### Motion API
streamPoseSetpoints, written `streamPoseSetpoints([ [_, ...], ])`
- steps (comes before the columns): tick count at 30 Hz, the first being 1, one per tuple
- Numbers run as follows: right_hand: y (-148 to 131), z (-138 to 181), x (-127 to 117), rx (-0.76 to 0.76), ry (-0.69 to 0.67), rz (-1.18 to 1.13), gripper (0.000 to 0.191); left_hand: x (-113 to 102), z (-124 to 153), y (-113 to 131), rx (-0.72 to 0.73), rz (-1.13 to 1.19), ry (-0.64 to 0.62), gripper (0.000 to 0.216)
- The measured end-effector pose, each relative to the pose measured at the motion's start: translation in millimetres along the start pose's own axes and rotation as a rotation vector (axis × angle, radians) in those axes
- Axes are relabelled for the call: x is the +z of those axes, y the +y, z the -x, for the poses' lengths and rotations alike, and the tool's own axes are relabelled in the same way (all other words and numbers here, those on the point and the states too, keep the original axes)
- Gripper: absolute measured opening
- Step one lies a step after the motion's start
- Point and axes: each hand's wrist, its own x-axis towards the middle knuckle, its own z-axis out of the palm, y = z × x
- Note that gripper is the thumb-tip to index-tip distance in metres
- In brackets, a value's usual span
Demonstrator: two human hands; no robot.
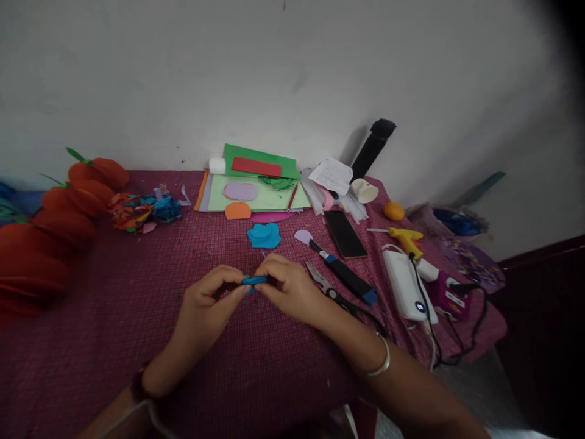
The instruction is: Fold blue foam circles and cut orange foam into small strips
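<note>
The fingers of the left hand (201, 311) and the right hand (292, 289) pinch a small blue piece (254, 281) between them, one hand at each end, and I watch this from afar through the head view. Both thumbs lie on the near side, with the forefingers across from them; the folds of the piece are too small for me to read. I have it low in the middle of my view, in front of the purple checked cloth (128, 317), and I cannot tell whether it touches the cloth.

Just beyond the hands I see a stack of blue cutouts (264, 236), with layered paper sheets (214, 198) behind it near the wall (173, 79). To the right of the right hand lie scissors (325, 286), partly hidden by the arm, then a black-and-blue tool (350, 279), a lilac disc (303, 236) near its tip, and a dark phone (345, 235). Farther right I make out a yellow glue gun (404, 235) and a white power bank (402, 283). On my left, orange-red paper shapes (68, 225) stand in a row near a heap of coloured scraps (130, 212).
</note>
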Motion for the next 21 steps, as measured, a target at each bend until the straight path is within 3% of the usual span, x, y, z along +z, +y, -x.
streamPoseSetpoints([
  [6,7.8,-3.0,1.8,0.03,-0.014,0.069,0.011,6.3,-0.1,-15.9,0.01,-0.196,0.007,0.014],
  [11,16.2,-3.9,11.3,0.062,-0.016,0.142,0.015,6.2,1.7,-19.0,0.277,-0.593,-0.043,0.028],
  [15,21.2,-4.9,19.4,0.127,-0.04,0.223,0.017,10.2,4.8,-22.9,0.31,-0.91,-0.143,0.038],
  [21,19.4,-4.8,19.1,0.107,0.013,0.202,0.017,11.8,6.5,-26.9,0.413,-0.928,-0.1,0.04],
])
